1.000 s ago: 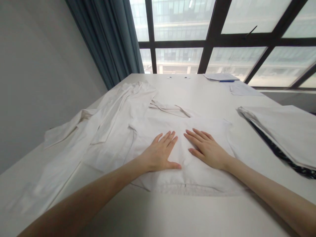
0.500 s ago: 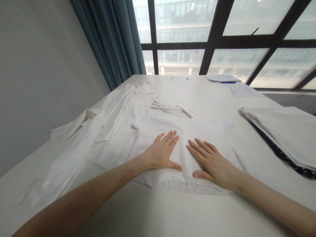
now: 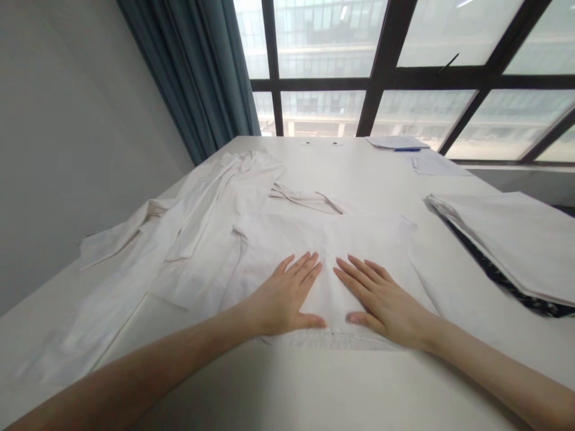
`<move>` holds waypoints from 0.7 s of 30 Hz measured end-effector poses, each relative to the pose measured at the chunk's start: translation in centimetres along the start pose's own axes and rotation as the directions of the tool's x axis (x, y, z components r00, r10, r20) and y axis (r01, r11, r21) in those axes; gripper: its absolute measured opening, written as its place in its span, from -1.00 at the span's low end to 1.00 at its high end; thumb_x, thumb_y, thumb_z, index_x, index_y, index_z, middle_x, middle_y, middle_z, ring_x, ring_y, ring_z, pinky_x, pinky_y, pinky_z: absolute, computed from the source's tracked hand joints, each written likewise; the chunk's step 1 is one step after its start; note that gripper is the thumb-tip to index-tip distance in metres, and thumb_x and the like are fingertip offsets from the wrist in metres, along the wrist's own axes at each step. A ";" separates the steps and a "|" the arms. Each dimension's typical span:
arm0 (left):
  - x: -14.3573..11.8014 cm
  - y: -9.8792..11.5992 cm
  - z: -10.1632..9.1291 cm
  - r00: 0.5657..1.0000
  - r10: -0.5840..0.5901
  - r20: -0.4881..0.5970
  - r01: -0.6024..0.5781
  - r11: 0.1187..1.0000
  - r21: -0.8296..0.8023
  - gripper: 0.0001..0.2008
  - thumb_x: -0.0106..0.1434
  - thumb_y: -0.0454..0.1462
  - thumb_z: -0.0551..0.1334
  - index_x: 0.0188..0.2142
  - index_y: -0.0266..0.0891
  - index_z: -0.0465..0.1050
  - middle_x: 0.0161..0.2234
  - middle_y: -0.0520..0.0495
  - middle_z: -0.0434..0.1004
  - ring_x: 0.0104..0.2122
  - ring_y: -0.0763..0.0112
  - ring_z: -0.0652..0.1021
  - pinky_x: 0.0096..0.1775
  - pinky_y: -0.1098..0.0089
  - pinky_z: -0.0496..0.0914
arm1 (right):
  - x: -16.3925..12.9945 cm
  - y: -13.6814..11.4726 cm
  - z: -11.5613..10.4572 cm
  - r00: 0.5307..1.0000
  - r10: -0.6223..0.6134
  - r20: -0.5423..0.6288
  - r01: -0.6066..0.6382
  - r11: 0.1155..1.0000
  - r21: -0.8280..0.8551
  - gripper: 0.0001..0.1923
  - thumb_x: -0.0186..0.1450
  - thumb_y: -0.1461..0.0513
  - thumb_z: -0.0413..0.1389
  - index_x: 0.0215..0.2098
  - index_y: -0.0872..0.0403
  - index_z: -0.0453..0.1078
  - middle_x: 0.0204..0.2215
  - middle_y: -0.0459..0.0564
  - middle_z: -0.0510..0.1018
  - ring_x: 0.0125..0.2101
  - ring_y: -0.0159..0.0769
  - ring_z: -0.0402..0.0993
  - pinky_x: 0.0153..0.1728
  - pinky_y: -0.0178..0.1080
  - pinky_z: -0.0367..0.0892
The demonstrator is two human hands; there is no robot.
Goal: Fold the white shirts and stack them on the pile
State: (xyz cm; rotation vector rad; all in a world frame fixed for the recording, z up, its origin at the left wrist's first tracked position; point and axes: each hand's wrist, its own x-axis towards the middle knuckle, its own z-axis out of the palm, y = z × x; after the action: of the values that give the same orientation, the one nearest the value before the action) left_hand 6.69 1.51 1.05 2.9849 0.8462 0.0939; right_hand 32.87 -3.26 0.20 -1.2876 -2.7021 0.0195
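In the head view, with the cloth [image 3: 327, 239] taken as the middle of the dial and twelve toward the window [image 3: 323, 48], the cloth is spread flat on the near part of the white table [image 3: 336, 389]. It is pressed by both palms: the left hand [image 3: 287, 296] is set left of its middle and the right hand [image 3: 381, 299] right of it. Both are opened wide, thumbs held apart and fingers slightly fanned, and nothing is gripped.

White marks are seen on a black layer [image 3: 498, 275] under a white stack [image 3: 516, 245] at between two and three o'clock; they cannot be read. At one o'clock, papers [image 3: 395, 142] are laid near the far edge with a blue pen [image 3: 406, 149] beside them, and any print is too faint to be made out.

The left side is crowded by rumpled white garments [image 3: 211, 197], stretched from eight to eleven o'clock; whether the cloth is overlapped by them cannot be told. A loose strip [image 3: 305, 200] is left just beyond the cloth near twelve. The window is flanked at eleven by a blue curtain [image 3: 202, 78].
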 end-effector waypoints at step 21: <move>-1.0 -0.6 -1.5 0.967 0.251 0.030 -0.241 0.952 -0.188 -0.44 0.35 -0.08 0.11 0.31 0.04 0.06 0.37 -0.07 -0.04 0.33 0.04 0.06 0.26 -0.05 -0.04 | -1.4 0.7 -1.2 0.992 0.117 0.039 -0.121 0.985 0.121 -0.51 0.46 0.09 -0.15 0.32 -0.05 0.12 0.30 -0.02 0.20 0.29 -0.17 0.06 0.25 0.12 0.02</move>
State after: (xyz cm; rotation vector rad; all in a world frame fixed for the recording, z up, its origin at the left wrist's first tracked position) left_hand 5.39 1.54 2.42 2.8870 0.4293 0.0921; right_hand 34.47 -3.95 1.14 -1.4198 -2.5992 0.2183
